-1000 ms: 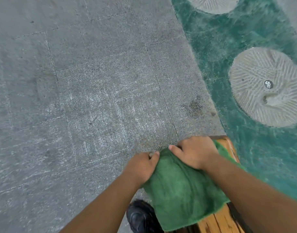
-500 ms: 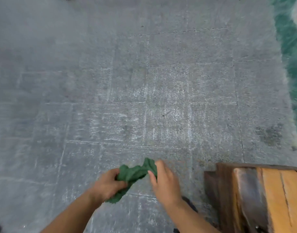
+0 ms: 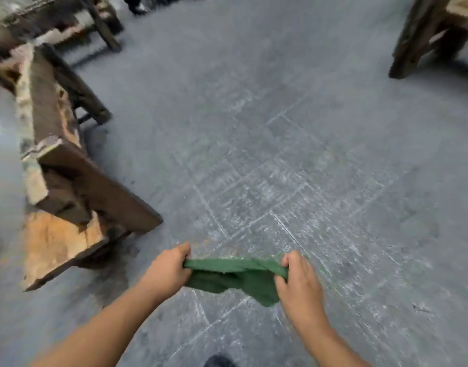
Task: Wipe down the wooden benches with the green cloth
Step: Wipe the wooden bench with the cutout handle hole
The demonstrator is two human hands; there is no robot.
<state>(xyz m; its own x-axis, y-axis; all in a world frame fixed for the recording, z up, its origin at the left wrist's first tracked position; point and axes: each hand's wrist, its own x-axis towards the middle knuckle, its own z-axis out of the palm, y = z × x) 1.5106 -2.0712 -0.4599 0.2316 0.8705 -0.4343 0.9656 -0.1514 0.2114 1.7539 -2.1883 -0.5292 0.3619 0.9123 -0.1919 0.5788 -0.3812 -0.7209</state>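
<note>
Head view shows us holding the crumpled green cloth stretched between our closed left hand and right hand above the floor, with the long, weathered wooden worktop lying ahead-left, nearer our left hand.

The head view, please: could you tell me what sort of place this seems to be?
Probably an outdoor paved seating area or courtyard: grey stone paving slabs, a rough wooden bench at left, and another wooden bench's legs top right.

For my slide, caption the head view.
Both hands stretch green cloth above paving, bench left.
</note>
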